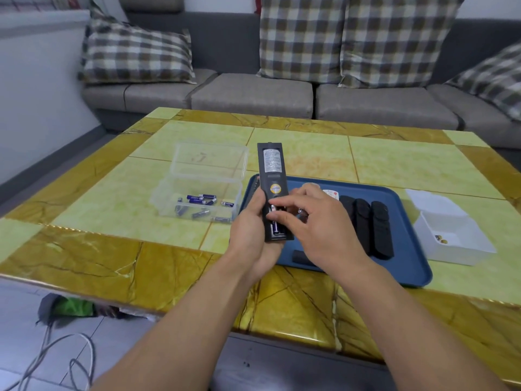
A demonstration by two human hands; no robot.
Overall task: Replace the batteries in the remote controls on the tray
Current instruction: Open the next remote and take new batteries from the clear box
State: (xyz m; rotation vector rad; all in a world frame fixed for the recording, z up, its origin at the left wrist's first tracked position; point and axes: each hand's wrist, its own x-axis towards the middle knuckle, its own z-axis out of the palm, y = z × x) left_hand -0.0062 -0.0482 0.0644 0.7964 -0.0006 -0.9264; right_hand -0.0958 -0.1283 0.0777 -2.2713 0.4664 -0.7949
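Note:
My left hand (249, 221) grips a long black remote (272, 176), back side up, above the left end of the blue tray (406, 266). Its battery bay is uncovered and a purple battery (275, 227) lies in it. My right hand (313, 221) reaches its fingertips into the bay and holds another battery (300, 213) curled in its fingers. On the tray lie three black remotes (366, 224), a white remote (330, 193) partly hidden by my right hand, and a loose black battery cover (303, 256).
A clear plastic box (208, 179) with several purple batteries stands left of the tray. A white open box (448, 230) with a few small items stands to the right. A grey sofa with checked cushions runs behind the tiled table (112, 249).

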